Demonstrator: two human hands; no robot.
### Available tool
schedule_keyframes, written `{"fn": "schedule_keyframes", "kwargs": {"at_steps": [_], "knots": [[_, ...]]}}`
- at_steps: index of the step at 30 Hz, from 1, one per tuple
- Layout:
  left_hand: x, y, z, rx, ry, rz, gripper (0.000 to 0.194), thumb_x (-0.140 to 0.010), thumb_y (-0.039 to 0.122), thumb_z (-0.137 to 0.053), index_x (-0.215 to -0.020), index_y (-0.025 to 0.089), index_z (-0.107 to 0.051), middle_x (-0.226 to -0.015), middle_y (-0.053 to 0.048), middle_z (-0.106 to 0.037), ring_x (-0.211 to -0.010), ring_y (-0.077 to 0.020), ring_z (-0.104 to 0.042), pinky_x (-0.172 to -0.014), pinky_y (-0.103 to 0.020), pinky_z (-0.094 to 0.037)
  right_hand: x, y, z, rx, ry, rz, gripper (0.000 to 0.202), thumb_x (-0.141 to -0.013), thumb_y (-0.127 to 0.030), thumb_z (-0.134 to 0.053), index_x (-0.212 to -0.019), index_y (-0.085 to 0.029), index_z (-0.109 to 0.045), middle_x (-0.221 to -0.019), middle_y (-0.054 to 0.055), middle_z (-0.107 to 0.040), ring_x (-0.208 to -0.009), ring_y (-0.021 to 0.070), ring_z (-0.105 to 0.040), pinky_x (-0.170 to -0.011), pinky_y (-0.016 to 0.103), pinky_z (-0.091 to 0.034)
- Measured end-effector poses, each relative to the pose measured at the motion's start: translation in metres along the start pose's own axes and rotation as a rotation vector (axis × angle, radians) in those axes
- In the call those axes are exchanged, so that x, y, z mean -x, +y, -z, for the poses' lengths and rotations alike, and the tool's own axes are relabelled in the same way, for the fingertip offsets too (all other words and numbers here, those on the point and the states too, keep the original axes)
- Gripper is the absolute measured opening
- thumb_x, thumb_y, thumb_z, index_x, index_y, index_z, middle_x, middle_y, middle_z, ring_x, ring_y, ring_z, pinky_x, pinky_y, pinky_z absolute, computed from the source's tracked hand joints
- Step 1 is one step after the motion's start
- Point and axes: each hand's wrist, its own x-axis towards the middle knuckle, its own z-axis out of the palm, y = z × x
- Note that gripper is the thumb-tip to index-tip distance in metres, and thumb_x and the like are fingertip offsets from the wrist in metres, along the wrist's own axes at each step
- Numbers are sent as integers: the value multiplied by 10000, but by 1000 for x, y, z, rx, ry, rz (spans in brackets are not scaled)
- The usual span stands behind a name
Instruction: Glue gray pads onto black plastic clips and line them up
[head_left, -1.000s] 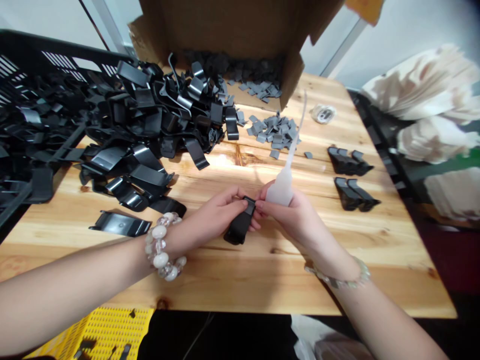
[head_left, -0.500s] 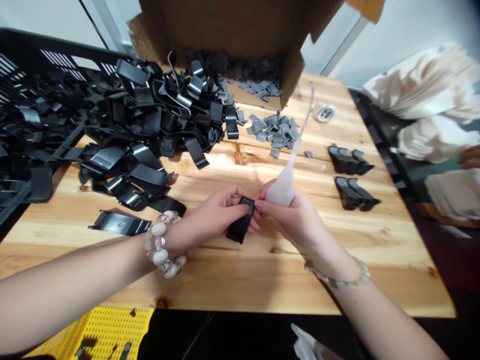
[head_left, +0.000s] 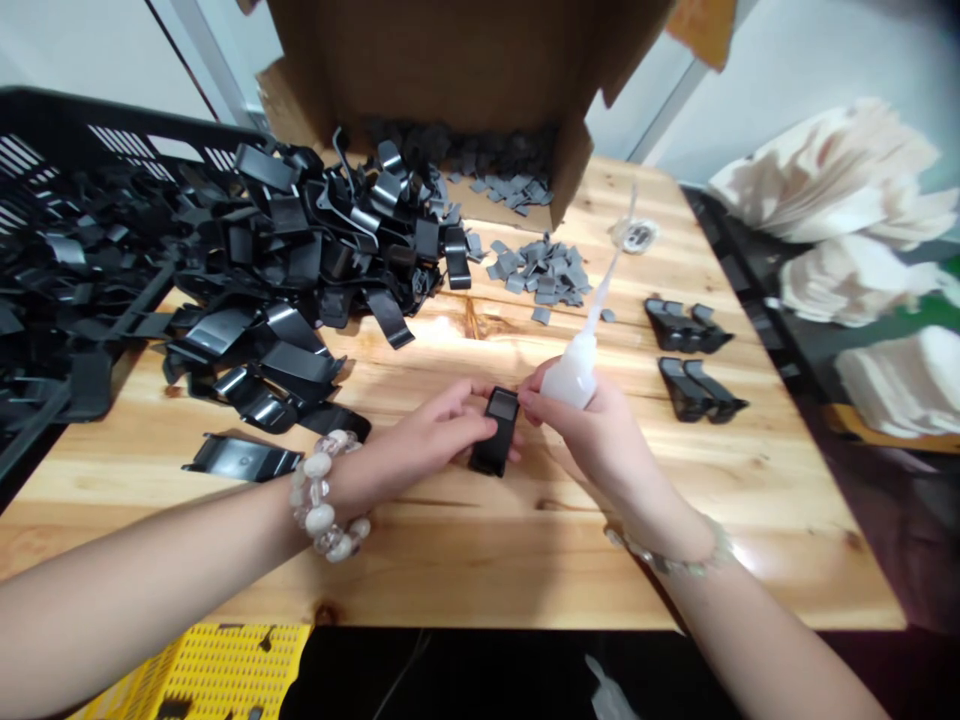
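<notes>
In the middle of the wooden table, my left hand (head_left: 446,430) holds a black plastic clip (head_left: 491,447) between thumb and fingers. A small grey patch, like one of the loose pads, shows at the clip's upper end. My right hand (head_left: 577,415) is wrapped around a white squeeze bottle (head_left: 571,372), whose long thin nozzle points up and away from me. The right thumb and index finger are pinched together by the clip's upper right corner. Whether they touch it or hold something small, I cannot tell. One black clip (head_left: 244,457) lies alone left of my left wrist.
A large heap of black clips (head_left: 300,240) fills the left, partly in a black crate (head_left: 135,135). Loose grey pads (head_left: 544,268) lie before an open cardboard box (head_left: 566,185). Several black clips (head_left: 686,325) stand grouped at right, near a small round coil (head_left: 637,236). A yellow basket (head_left: 232,665) sits below.
The clip in my left hand has tilted more upright and shifted slightly right, and its grey patch now shows more clearly. My right fingers have moved slightly away from the patch. The view has shifted slightly.
</notes>
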Motion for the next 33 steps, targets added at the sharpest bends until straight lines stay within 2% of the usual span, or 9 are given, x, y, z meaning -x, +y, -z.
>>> {"fn": "schedule_keyframes", "kwargs": {"at_steps": [5, 9, 12, 15, 18, 22, 25, 29, 33], "knots": [[0, 1, 4, -186, -78, -68, 342, -861, 187, -605, -1183, 162, -492, -955, -88, -739, -941, -186, -681, -940, -354, -453, -6, 3, 2, -82, 54, 38, 186, -716, -255, -709, -758, -170, -548, -663, -30, -555, -621, 100, -507, -618, 253, -401], [3, 4, 1, -230, -34, -53, 359, -863, 242, -633, -1187, 162, -499, -1010, -94, -727, -972, -195, -675, -962, -360, -450, -9, 6, -3, -88, 24, 56, 204, -726, -293, -690, -749, -173, -528, -663, -29, -540, -616, 103, -503, -614, 259, -409], [4, 3, -3, -191, -20, -55, 364, -893, 301, -601, -1217, 170, -501, -1111, -108, -701, -1031, -211, -661, -993, -384, -443, -12, -2, 5, -39, 93, 127, 212, -705, -282, -709, -741, -166, -534, -690, -23, -550, -641, 100, -495, -634, 260, -410], [2, 1, -4, -97, 4, -52, 330, -900, 352, -582, -1157, 151, -529, -1072, -125, -710, -978, -226, -682, -962, -409, -472, -16, -21, 39, -66, 201, 230, 264, -651, -279, -764, -757, -165, -550, -724, -8, -598, -647, 103, -526, -646, 266, -428], [-3, -3, -2, -40, 40, -48, 337, -874, 412, -602, -1053, 130, -564, -949, -133, -733, -867, -223, -701, -876, -392, -513, -17, -40, 96, -72, 387, 342, 323, -580, -276, -821, -735, -173, -557, -690, -21, -578, -619, 99, -528, -613, 258, -426], [-8, -9, 3, -15, 54, -42, 321, -868, 426, -608, -986, 127, -597, -898, -119, -734, -800, -212, -700, -819, -375, -529, -12, -49, 176, 31, 504, 296, 335, -564, -278, -834, -705, -174, -549, -642, -37, -525, -621, 87, -510, -604, 242, -397], [-9, -13, 8, -5, 44, -27, 291, -883, 419, -590, -953, 137, -612, -874, -103, -735, -777, -196, -695, -789, -354, -533, -6, -48, 220, 120, 502, 167, 298, -587, -223, -828, -728, -158, -574, -666, -19, -549, -622, 75, -496, -601, 248, -368], [-10, -13, 10, 1, 10, -13, 338, -890, 472, -554, -905, 141, -625, -833, -92, -734, -751, -183, -688, -751, -329, -530, -8, -43, 251, 223, 427, -52, 217, -646, -181, -794, -753, -121, -616, -655, 17, -591, -612, 81, -510, -607, 271, -363], [-9, -6, 4, -44, 19, 24, 382, -846, 511, -595, -861, 131, -629, -795, -90, -722, -727, -180, -673, -736, -323, -521, -20, -30, 254, 268, 349, -187, 115, -746, -139, -725, -785, -96, -627, -730, 24, -623, -648, 74, -559, -649, 236, -439]]}}
